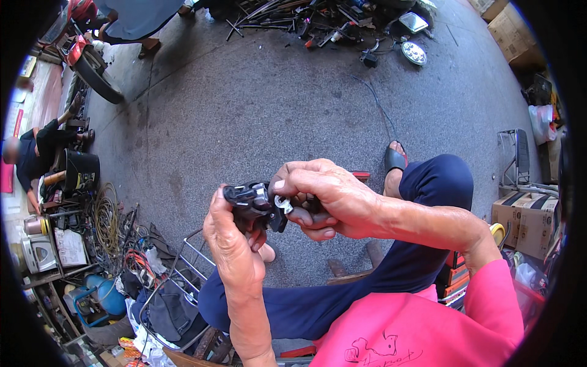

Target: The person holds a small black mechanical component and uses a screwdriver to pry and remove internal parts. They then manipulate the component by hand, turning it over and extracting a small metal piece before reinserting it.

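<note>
Above my lap, my left hand (232, 235) is closed around a small black mechanical part (249, 202) with metal pieces on its upper side. I cannot make out exactly what kind of part it is. At its right side my right hand (321, 196) pinches a small shiny metal ring-like piece (282, 203) between thumb and fingers. The metal piece is right against the black part or just in front of it; which of the two, I cannot tell. My fingers hide the lower side of the black part.
A heap of scrap parts (318, 21) lies on the far floor, beside a round lamp (414, 54). A red motorcycle (88, 64) and another person (43, 147) are at left. Coiled wires (107, 220) and a wire rack (189, 269) crowd the near left. Cardboard boxes (524, 221) stand at right.
</note>
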The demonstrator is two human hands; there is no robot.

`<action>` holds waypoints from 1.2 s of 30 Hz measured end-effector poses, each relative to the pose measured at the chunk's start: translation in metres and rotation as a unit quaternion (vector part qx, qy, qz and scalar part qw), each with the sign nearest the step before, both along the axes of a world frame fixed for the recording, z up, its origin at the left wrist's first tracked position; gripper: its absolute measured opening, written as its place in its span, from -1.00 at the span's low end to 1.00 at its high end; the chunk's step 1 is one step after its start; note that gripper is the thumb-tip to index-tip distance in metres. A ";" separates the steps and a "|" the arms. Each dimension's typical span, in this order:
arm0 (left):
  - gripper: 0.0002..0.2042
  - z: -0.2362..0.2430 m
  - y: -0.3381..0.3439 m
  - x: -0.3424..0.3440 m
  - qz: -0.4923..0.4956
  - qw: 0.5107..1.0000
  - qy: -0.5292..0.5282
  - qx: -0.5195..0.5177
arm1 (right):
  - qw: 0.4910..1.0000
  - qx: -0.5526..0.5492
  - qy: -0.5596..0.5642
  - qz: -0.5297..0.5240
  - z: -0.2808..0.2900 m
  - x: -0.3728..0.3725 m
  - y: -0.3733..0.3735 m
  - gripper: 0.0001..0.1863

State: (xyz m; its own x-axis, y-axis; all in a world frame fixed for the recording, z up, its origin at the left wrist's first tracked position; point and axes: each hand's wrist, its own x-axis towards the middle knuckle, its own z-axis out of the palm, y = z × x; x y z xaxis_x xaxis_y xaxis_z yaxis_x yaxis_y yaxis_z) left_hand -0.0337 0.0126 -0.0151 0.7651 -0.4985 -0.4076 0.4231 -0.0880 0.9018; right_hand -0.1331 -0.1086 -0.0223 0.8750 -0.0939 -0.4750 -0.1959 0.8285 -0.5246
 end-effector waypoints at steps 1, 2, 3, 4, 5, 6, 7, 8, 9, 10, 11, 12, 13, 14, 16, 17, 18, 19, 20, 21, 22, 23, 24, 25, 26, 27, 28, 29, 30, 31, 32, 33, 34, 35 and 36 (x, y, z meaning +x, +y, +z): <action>-0.65 -0.006 0.004 0.003 -0.019 0.999 0.026 -0.017 | 1.000 -0.005 0.006 -0.003 0.002 0.000 -0.001 -0.78; -0.65 -0.007 0.004 0.003 -0.003 0.998 0.061 -0.024 | 1.000 -0.011 0.012 -0.005 0.004 0.001 -0.002 -0.78; -0.64 -0.008 0.003 0.002 0.014 0.995 0.096 -0.032 | 1.000 -0.029 0.012 0.005 0.007 0.000 -0.004 -0.77; -0.64 -0.009 0.002 0.001 0.031 0.990 0.131 -0.039 | 0.999 -0.048 0.012 0.014 0.011 0.000 -0.006 -0.77; -0.65 -0.010 0.002 0.001 0.044 0.986 0.154 -0.047 | 0.998 -0.065 0.010 0.025 0.015 0.000 -0.009 -0.76; -0.66 -0.009 -0.001 0.000 0.052 0.978 0.195 -0.055 | 0.998 -0.051 0.001 0.034 0.019 -0.001 -0.011 -0.76; -0.67 -0.005 -0.004 -0.003 0.060 0.968 0.236 -0.063 | 0.998 -0.037 -0.009 0.044 0.021 -0.003 -0.013 -0.75; -0.68 -0.003 -0.006 -0.005 0.066 0.956 0.276 -0.072 | 0.998 -0.023 -0.019 0.054 0.023 -0.005 -0.015 -0.74; -0.70 -0.009 -0.002 -0.001 0.018 0.941 0.321 -0.108 | 0.998 -0.005 -0.018 0.058 0.023 -0.006 -0.016 -0.73; -0.70 -0.012 -0.002 -0.003 0.022 0.933 0.341 -0.114 | 0.998 0.034 -0.036 0.047 0.021 -0.006 -0.016 -0.73; -0.71 -0.011 -0.003 -0.005 0.021 0.932 0.346 -0.109 | 0.996 0.078 -0.035 0.040 0.021 -0.007 -0.018 -0.73; -0.71 -0.010 -0.005 -0.006 0.020 0.931 0.350 -0.104 | 0.991 0.122 -0.034 0.034 0.021 -0.008 -0.020 -0.72; -0.71 -0.011 -0.004 -0.006 0.001 0.930 0.349 -0.120 | 0.994 0.111 -0.025 0.009 0.021 -0.006 -0.019 -0.73; -0.71 -0.012 -0.003 -0.005 -0.011 0.928 0.348 -0.131 | 0.996 0.090 -0.021 0.003 0.021 -0.005 -0.019 -0.73; -0.71 -0.015 0.000 -0.003 -0.035 0.925 0.347 -0.153 | 0.999 0.048 -0.013 -0.008 0.022 -0.005 -0.021 -0.73; -0.72 -0.015 0.000 -0.002 -0.039 0.923 0.347 -0.164 | 0.999 0.002 -0.034 -0.018 0.025 -0.006 -0.021 -0.73; -0.72 -0.013 -0.001 -0.002 -0.026 0.929 0.341 -0.144 | 0.999 -0.028 -0.035 -0.004 0.026 -0.007 -0.022 -0.73; -0.72 -0.010 -0.002 -0.003 -0.013 0.934 0.335 -0.124 | 0.998 -0.058 -0.035 0.010 0.027 -0.007 -0.024 -0.73; -0.72 -0.008 -0.003 -0.003 0.000 0.939 0.328 -0.104 | 0.995 -0.089 -0.037 0.024 0.029 -0.008 -0.026 -0.73; -0.72 -0.008 -0.003 -0.003 -0.012 0.939 0.326 -0.109 | 0.988 -0.146 -0.030 0.030 0.032 -0.009 -0.025 -0.76; -0.72 -0.009 -0.001 -0.003 -0.024 0.939 0.324 -0.114 | 0.973 -0.223 -0.050 0.020 0.029 -0.008 -0.020 -0.79; -0.72 -0.009 0.000 -0.002 -0.038 0.938 0.322 -0.120 | 0.951 -0.302 -0.062 0.005 0.027 -0.007 -0.015 -0.81; -0.72 -0.011 0.001 -0.002 -0.034 0.937 0.325 -0.123 | 0.922 -0.376 -0.093 -0.009 0.021 -0.007 -0.010 -0.81; -0.73 -0.013 0.001 -0.001 -0.031 0.939 0.321 -0.118 | 0.901 -0.425 -0.079 0.025 0.025 -0.009 -0.010 -0.81; -0.73 -0.014 0.001 -0.001 -0.028 0.941 0.318 -0.114 | 0.886 -0.457 -0.057 0.052 0.032 -0.009 -0.010 -0.83; -0.74 -0.013 -0.001 -0.003 -0.031 0.948 0.301 -0.102 | 0.850 -0.520 -0.078 0.024 0.025 -0.008 -0.007 -0.84; -0.74 -0.013 -0.001 -0.003 -0.033 0.951 0.291 -0.097 | 0.809 -0.580 -0.099 -0.004 0.015 -0.008 -0.003 -0.86; -0.74 -0.013 0.000 -0.004 -0.035 0.955 0.281 -0.092 | 0.774 -0.622 -0.114 -0.022 0.009 -0.008 -0.002 -0.87; -0.74 -0.014 -0.001 -0.005 -0.037 0.958 0.271 -0.088 | 0.737 -0.662 -0.129 -0.041 0.004 -0.007 -0.002 -0.87; -0.73 -0.013 -0.002 -0.006 -0.022 0.961 0.265 -0.079 | 0.697 -0.700 -0.143 -0.058 0.002 -0.008 -0.001 -0.86; -0.72 -0.012 -0.003 -0.007 -0.019 0.965 0.253 -0.073 | 0.685 -0.713 -0.135 -0.056 0.003 -0.008 -0.001 -0.87; -0.70 -0.012 -0.003 -0.008 -0.015 0.968 0.241 -0.068 | 0.673 -0.726 -0.127 -0.054 0.004 -0.009 -0.001 -0.88; -0.69 -0.011 -0.004 -0.009 -0.012 0.971 0.229 -0.062 | 0.661 -0.739 -0.119 -0.052 0.005 -0.009 0.000 -0.89; -0.68 -0.009 -0.005 -0.012 -0.010 0.978 0.197 -0.063 | 0.684 -0.718 -0.113 -0.062 0.003 -0.010 0.000 -0.89; -0.67 -0.006 -0.008 -0.016 -0.008 0.984 0.166 -0.064 | 0.707 -0.696 -0.108 -0.072 0.001 -0.010 -0.001 -0.88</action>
